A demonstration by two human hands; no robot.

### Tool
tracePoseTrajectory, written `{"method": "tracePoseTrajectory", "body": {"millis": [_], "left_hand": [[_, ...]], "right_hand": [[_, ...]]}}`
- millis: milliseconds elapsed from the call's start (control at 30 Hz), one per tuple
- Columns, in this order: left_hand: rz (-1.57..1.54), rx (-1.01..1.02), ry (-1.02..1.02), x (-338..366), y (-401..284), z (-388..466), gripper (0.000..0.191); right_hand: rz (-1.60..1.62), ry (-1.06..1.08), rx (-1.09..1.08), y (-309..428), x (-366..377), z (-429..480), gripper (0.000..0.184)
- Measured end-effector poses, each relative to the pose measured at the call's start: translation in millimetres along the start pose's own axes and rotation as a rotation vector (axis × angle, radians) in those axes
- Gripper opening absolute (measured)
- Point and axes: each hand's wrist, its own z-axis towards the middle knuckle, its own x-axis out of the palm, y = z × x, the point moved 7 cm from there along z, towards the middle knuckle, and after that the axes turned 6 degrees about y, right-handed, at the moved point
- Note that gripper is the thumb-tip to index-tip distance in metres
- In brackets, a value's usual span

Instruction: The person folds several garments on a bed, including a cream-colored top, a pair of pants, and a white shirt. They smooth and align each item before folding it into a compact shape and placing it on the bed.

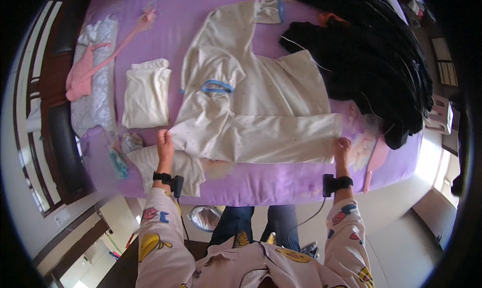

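A cream long-sleeved top (286, 86) with blue trim lies spread on the purple bedsheet (252, 184). Its near side is folded inward as a long strip. One blue cuff (217, 86) rests on the body of the top; the other blue cuff (281, 11) is at the far end. My left hand (164, 141) pinches the left end of the folded strip. At the strip's right end, my right hand (342, 148) grips the hem corner. Beneath my left forearm lies another cream garment (184, 171), partly covered.
A folded cream garment (147, 96) sits at left. Beyond it are a white lace-patterned cloth (101, 77) and a pink strapped item (81, 75). Black clothing (369, 73) is heaped at right, near a pink flat paddle-shaped item (376, 158). A headboard (64, 137) borders the left side.
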Motion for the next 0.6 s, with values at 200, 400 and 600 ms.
{"method": "tracePoseTrajectory", "body": {"millis": [200,400,600], "left_hand": [[-0.036,0.09,-0.089,-61.2,-23.6,-0.1,0.021],[0.061,0.121,-0.043,-115.1,-50.6,-37.4,0.02],[0.331,0.051,0.053,-81.4,-13.2,-85.7,0.014]], "right_hand": [[0.721,0.005,0.145,-5.1,-55.8,-2.2,0.027],[0.52,0.095,-0.14,48.9,-138.5,0.2,0.018],[0.061,0.323,-0.301,16.9,-79.0,-13.9,0.011]]}}
